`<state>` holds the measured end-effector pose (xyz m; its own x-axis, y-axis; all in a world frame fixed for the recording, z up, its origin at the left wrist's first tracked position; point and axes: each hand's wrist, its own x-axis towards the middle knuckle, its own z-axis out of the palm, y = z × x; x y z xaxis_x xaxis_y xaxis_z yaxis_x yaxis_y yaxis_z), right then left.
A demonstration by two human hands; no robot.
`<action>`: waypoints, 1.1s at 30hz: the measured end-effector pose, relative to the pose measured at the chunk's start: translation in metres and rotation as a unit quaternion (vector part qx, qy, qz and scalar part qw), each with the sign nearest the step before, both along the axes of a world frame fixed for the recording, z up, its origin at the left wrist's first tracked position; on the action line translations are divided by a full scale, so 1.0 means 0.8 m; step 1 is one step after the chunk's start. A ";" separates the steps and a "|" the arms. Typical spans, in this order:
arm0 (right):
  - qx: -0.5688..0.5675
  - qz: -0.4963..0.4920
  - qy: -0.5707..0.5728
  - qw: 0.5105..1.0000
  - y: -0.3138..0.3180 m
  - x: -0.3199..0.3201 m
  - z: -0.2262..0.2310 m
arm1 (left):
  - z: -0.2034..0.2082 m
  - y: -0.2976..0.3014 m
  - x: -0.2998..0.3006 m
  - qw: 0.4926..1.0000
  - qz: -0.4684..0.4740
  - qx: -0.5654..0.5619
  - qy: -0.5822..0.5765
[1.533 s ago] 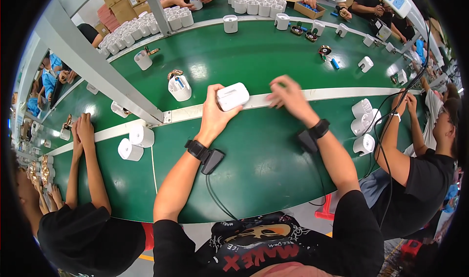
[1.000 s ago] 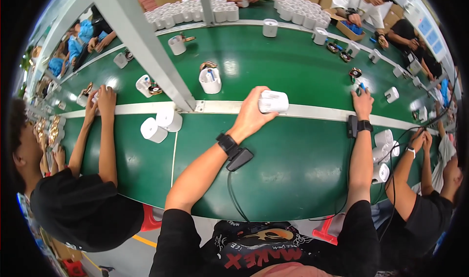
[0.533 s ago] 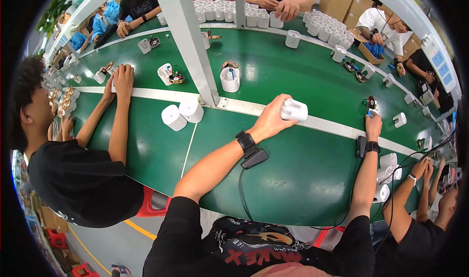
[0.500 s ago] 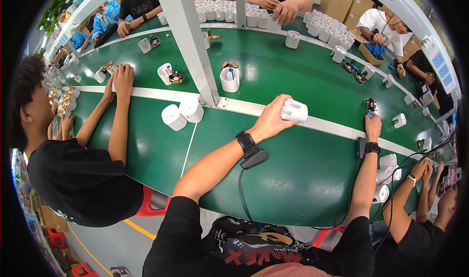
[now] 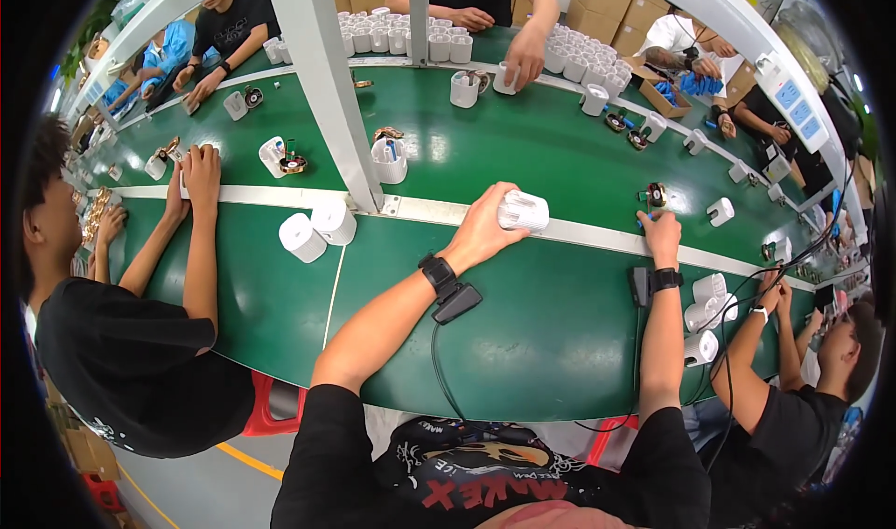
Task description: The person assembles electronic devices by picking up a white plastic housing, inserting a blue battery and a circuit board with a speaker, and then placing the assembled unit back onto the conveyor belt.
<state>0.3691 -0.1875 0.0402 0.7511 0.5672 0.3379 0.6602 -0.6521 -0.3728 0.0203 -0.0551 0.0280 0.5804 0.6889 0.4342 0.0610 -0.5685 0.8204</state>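
My left hand [image 5: 485, 230] is wrapped around a white ribbed plastic housing [image 5: 527, 211], which lies tilted on its side above the pale metal rail. Farther right, my right hand [image 5: 664, 237] pinches a small blue part [image 5: 644, 219] between its fingertips. Just beyond those fingers sits a dark round component with a copper-coloured rim [image 5: 657, 194]; whether it is joined to the blue part I cannot tell. A white housing [image 5: 721, 211] stands to the right of it. Each of my wrists wears a black strap with a small box and a cable.
The metal rail [image 5: 439, 211] crosses the green table [image 5: 495, 342], and a white post [image 5: 327, 90] rises from it. Two white housings [image 5: 333, 222] stand left, several [image 5: 709, 291] right. Co-workers sit on both sides; across, a co-worker's hand [image 5: 525, 57] touches a housing.
The whole view has shifted, so things appear farther left. My hands keep their holds. Across the table, a co-worker's hand has come forward onto a white housing.
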 end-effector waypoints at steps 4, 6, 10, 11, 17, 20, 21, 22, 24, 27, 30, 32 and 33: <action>-0.010 -0.020 0.009 1.000 -0.003 0.019 -0.017 | -0.003 -0.001 0.001 1.000 -0.005 -0.012 0.001; 0.008 -0.010 0.054 0.998 -0.007 0.045 -0.033 | -0.003 -0.002 0.003 1.000 -0.009 -0.017 -0.001; 0.183 0.077 0.376 0.905 -0.004 0.042 -0.027 | -0.003 -0.003 0.001 1.000 -0.005 -0.008 0.003; 0.183 0.073 0.378 0.905 0.000 0.041 -0.029 | -0.004 -0.002 0.001 1.000 -0.002 -0.001 0.004; 0.399 0.194 0.811 0.383 0.030 -0.078 0.006 | 0.004 -0.003 -0.004 0.999 -0.050 0.004 -0.003; 0.415 0.224 0.786 0.399 0.035 -0.139 0.027 | 0.003 -0.004 -0.004 0.997 -0.074 0.018 -0.012; 0.410 0.242 0.734 0.485 0.034 -0.161 0.036 | 0.006 -0.003 -0.005 0.996 -0.080 0.028 0.001; 0.401 0.254 0.674 0.566 0.029 -0.181 0.041 | 0.008 -0.005 -0.005 0.995 -0.087 0.035 0.015; 0.389 0.262 0.608 0.640 0.023 -0.202 0.038 | 0.006 -0.008 -0.004 0.994 -0.096 0.043 0.031; 0.322 0.383 0.392 0.772 0.019 -0.215 0.032 | -0.001 -0.018 -0.002 0.985 -0.139 -0.093 -0.049; 0.307 0.409 0.321 0.797 0.021 -0.210 0.015 | -0.006 -0.023 0.003 0.981 -0.174 -0.085 -0.025; 0.298 0.421 0.287 0.807 0.021 -0.208 0.013 | -0.007 -0.024 0.004 0.978 -0.191 -0.082 -0.012; 0.282 0.424 0.265 0.819 0.020 -0.207 0.017 | -0.006 -0.023 0.003 0.979 -0.188 -0.077 -0.006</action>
